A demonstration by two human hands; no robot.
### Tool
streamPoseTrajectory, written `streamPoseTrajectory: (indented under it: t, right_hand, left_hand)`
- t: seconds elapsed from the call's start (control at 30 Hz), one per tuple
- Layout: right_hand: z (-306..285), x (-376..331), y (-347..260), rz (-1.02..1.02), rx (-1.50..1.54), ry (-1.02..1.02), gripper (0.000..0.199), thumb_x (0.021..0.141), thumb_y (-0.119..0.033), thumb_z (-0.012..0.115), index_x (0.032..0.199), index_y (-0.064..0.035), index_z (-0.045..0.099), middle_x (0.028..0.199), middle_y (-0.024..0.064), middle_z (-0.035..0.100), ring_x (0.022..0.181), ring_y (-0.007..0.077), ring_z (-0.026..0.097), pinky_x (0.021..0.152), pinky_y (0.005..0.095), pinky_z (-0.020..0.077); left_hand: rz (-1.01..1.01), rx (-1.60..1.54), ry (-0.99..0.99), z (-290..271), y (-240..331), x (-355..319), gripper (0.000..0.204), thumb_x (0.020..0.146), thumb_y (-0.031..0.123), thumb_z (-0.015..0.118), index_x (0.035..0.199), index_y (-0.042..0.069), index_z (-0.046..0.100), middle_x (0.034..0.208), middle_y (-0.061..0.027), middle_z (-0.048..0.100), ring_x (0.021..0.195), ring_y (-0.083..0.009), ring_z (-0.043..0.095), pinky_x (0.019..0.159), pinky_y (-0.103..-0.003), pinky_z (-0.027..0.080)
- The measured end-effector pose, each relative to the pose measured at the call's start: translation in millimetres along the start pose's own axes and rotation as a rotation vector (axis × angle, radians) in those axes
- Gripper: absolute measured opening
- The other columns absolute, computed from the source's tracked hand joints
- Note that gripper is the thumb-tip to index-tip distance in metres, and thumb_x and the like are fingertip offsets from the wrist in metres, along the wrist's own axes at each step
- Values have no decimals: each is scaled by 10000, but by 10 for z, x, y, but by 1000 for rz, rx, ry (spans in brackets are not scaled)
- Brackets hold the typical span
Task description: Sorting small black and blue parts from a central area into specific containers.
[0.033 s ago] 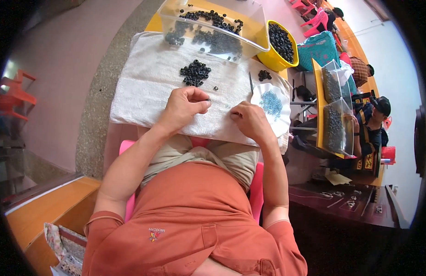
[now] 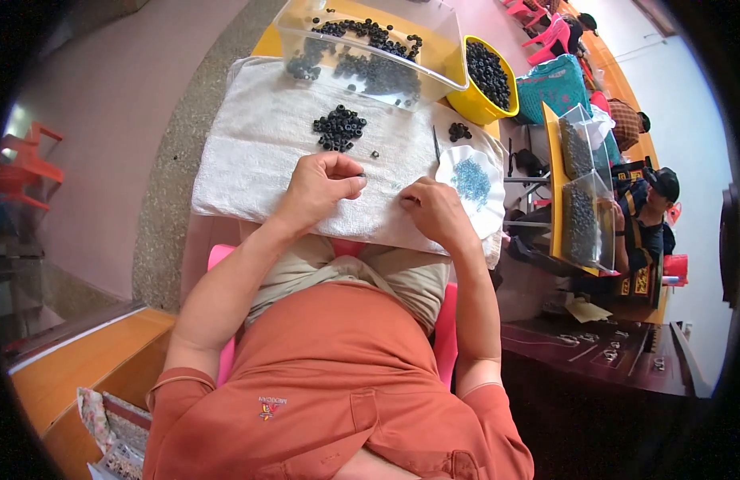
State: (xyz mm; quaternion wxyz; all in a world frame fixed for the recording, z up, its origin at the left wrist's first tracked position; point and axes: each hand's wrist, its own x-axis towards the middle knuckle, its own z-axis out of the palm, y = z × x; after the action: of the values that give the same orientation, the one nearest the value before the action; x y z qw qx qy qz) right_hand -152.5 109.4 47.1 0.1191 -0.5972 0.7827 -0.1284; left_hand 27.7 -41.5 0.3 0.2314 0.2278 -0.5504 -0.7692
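Over the white towel (image 2: 250, 148), my left hand (image 2: 315, 190) is closed in a pinch, with a small black ring-shaped piece (image 2: 362, 174) at its fingertips. My right hand (image 2: 440, 210) is also closed, its fingertips low over the towel; what they hold, if anything, is too small to make out. Beyond the left hand lies a pile of black ring-shaped pieces (image 2: 339, 130), with one loose piece (image 2: 375, 154) apart from it. Beside my right hand a white scalloped plate (image 2: 496, 176) holds many tiny bluish pieces (image 2: 470, 182). Dark tweezers (image 2: 436, 144) lie near the plate.
A clear plastic bin (image 2: 370, 80) of black pieces stands at the back, a yellow tub (image 2: 466, 106) of more beside it. A small black cluster (image 2: 459, 130) lies near the tub. At right, a person in a dark cap (image 2: 664, 186) sits by clear boxes (image 2: 579, 216) of dark pieces.
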Motion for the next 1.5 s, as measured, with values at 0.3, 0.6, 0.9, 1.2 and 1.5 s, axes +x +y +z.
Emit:
streamPoseTrajectory:
  t: [0.3, 0.6, 0.9, 1.2, 1.5]
  right_hand:
    - [46, -86, -17, -15, 55, 78, 133, 814, -53, 639, 927, -19, 700, 914, 168, 663, 858, 357, 643, 780, 393, 509]
    - [101, 125, -76, -51, 15, 135, 151, 810, -44, 619, 936, -22, 700, 939, 153, 664, 865, 356, 644, 783, 388, 506]
    - [106, 179, -91, -151, 158, 297, 168, 856, -20, 602, 1011, -23, 666, 909, 147, 645, 804, 334, 648, 715, 364, 515]
    - [227, 33, -126, 35, 852, 256, 101, 840, 55, 692, 930, 24, 659, 879, 52, 663, 834, 95, 608, 710, 238, 494]
    - [271, -119, -197, -139, 1000, 225, 72, 830, -5, 732, 871, -4, 672, 832, 18, 654, 783, 61, 586, 694, 216, 479]
  left_hand:
    - [7, -12, -7, 30, 49, -35, 145, 818, 30, 730, 943, -10, 669, 814, -46, 676, 721, -99, 623, 683, -243, 522]
    - [-2, -18, -39, 32, -3, -20, 150, 819, 28, 733, 948, -10, 667, 816, -41, 675, 722, -95, 624, 676, -237, 523]
    - [-24, -55, -58, 32, -12, -32, 152, 822, 33, 732, 952, -9, 666, 821, -42, 673, 736, -103, 639, 676, -244, 542]
    - [-192, -320, -110, 87, 62, -62, 156, 827, 27, 734, 961, -2, 659, 887, -51, 673, 789, -125, 660, 731, -269, 582]
    - [-340, -472, -307, 71, 121, -116, 135, 840, 41, 724, 963, 41, 669, 912, -42, 680, 835, -132, 666, 764, -275, 583]
